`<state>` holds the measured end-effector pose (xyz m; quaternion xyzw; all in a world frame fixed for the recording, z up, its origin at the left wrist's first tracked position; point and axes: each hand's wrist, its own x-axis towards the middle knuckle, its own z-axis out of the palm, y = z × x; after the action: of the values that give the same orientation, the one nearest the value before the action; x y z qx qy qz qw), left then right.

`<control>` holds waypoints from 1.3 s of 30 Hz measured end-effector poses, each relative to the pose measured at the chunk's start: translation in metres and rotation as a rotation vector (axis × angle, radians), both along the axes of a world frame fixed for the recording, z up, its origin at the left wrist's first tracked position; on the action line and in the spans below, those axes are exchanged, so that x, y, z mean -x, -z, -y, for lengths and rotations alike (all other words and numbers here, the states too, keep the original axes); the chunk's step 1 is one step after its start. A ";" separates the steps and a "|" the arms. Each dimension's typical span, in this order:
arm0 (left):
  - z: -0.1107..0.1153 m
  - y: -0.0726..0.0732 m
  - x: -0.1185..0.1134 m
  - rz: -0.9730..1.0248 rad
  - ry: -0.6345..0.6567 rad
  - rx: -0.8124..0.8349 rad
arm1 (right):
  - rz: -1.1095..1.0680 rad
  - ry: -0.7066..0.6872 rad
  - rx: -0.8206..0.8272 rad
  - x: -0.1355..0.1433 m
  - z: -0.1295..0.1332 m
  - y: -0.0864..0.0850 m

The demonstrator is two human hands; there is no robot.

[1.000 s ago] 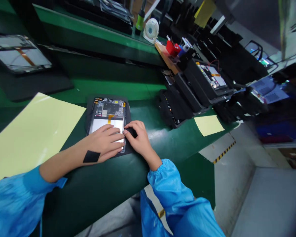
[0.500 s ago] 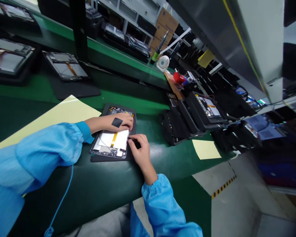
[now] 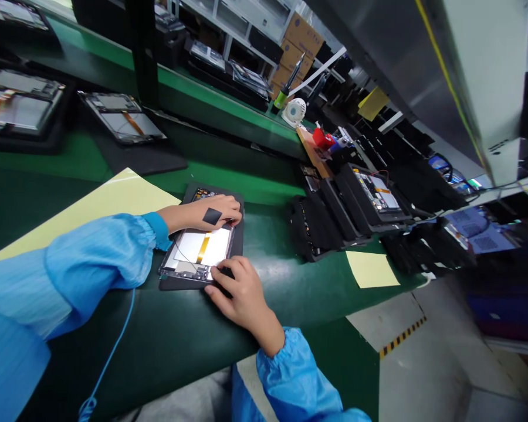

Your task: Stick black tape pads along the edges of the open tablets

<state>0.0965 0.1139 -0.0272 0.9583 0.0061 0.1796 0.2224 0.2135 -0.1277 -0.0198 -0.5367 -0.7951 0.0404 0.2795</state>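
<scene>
Tablet (image 3: pixel 193 241) under curled left hand (image 3: pixel 222 208), grip unclear, seems steadied for edge-work, wanting light touch from narrowly parted right hand (image 3: pixel 243 296).

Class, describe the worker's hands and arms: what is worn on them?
Both the left hand and right hand are ungloved. The left sleeve is shiny blue with a teal cuff; the right sleeve gathers at the wrist. A black patch marks the left; a blue cord hangs nearby.

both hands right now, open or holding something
Left hand: curled over the opened device, grip cannot be told.
Right hand: bent at its near right corner, grip cannot be told.
</scene>
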 end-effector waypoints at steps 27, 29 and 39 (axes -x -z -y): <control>0.016 -0.005 0.009 -0.007 0.153 -0.004 | -0.175 0.107 -0.056 -0.010 -0.010 0.014; 0.004 0.002 0.001 0.008 0.143 -0.030 | -0.171 0.106 -0.058 -0.010 -0.010 0.012; 0.039 -0.016 0.005 0.053 0.238 0.086 | -0.149 0.097 -0.071 -0.010 -0.009 0.014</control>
<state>0.0918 0.0744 -0.0108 0.9366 -0.1060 0.1769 0.2832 0.2231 -0.1183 -0.0338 -0.5598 -0.7462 0.0386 0.3582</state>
